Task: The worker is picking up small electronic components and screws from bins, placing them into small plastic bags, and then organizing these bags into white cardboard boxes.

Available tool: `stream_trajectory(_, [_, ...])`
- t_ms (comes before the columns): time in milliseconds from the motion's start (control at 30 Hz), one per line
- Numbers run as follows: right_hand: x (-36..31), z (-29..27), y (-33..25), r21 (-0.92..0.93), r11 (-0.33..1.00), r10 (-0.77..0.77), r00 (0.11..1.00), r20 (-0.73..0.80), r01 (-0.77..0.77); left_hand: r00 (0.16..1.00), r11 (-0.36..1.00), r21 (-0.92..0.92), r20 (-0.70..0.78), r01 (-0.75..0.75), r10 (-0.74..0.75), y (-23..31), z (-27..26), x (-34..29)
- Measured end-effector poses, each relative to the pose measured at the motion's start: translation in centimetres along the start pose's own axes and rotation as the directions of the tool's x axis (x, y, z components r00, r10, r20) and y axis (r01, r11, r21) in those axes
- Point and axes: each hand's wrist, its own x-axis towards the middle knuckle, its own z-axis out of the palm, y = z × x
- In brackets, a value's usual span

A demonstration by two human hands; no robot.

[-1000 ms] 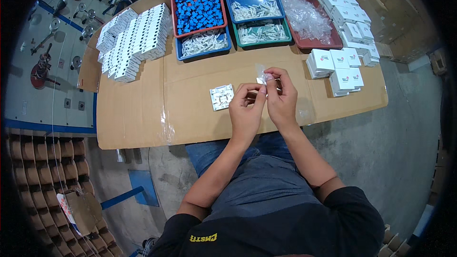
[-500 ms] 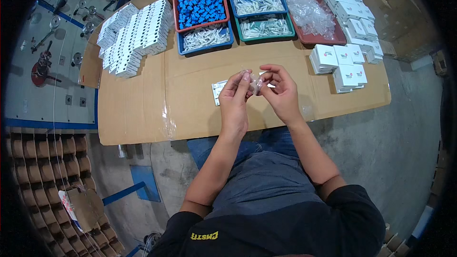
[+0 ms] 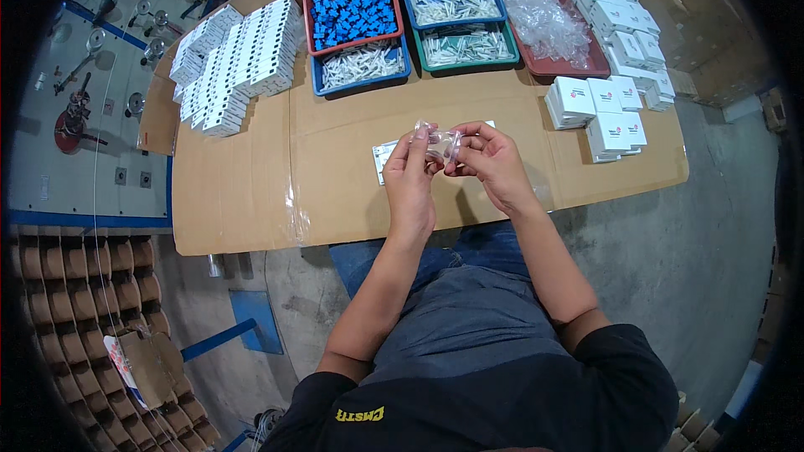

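Note:
A small clear plastic bag [image 3: 440, 146] is stretched between my two hands, above the near middle of the cardboard-covered table. My left hand [image 3: 409, 177] pinches its left side, thumb on top. My right hand [image 3: 496, 166] grips the other side with closed fingertips. Whether anything lies inside the bag cannot be made out. Beneath my hands rests a flat white item with dark marks [image 3: 381, 156], mostly covered by the left hand. Another white edge [image 3: 489, 124] peeks out beyond my right fingers.
Trays at the far side hold blue plastic parts [image 3: 353, 10], white sticks [image 3: 362, 65] and clear bags [image 3: 548, 21]. Rows of white blocks [image 3: 243, 63] stand at the left. White boxes [image 3: 607, 130] are stacked at the right. The cardboard sheet [image 3: 335, 201] covers the table.
The bag, crumpled between my fingertips before, is now spread wider. My right fingers have curled in and closed on its edge.

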Motion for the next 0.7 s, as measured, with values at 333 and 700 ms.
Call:
stream_trajectory(333, [0.0, -1.7, -0.3, 0.045, 0.999, -0.020, 0.999, 0.035, 0.018, 0.993, 0.974, 0.193, 0.005, -0.116, 0.117, -0.2, -1.8, 0.2])
stream_trajectory(700, [0.1, -2.0, -0.4, -0.081, 0.989, 0.128, 0.988, 0.085, -0.121, 0.973, 0.925, 0.306, 0.026, -0.224, 0.228, 0.0, -1.6, 0.0])
